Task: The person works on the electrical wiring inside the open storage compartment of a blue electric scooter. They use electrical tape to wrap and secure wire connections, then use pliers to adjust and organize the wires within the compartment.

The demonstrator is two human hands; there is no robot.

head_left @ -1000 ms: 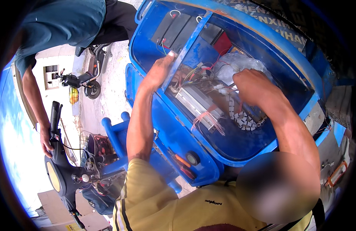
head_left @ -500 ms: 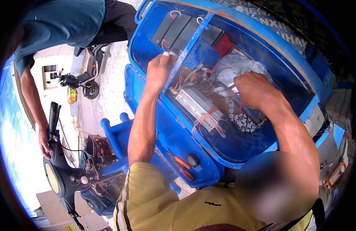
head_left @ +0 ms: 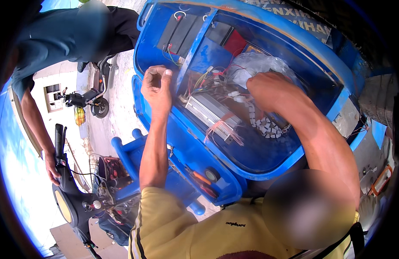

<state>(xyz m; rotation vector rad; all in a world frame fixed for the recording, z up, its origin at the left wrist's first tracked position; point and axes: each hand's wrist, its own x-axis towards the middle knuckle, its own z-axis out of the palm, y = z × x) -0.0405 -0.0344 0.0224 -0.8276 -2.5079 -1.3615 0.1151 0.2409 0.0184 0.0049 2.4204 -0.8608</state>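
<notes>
My left hand is raised over the near left rim of a blue metal box, its fingers curled in toward the thumb. I cannot make out anything in it. My right hand is closed, low over the wiring in the box beside a clear plastic bag; whatever its fingers hold is hidden. Below and left of it lies a finned silver controller with loose pink wires across its end. White connectors form a curved row nearby.
Dark batteries fill the far left compartment, beyond a blue crossbar. An open blue tray holds a tape roll and an orange-handled tool. At left, another person's hand rests on a scooter handlebar.
My left hand has come away from the crossbar and battery area, back and left, with its fingers curling. My right hand stays closed near the bag. The whole view has shifted slightly.
</notes>
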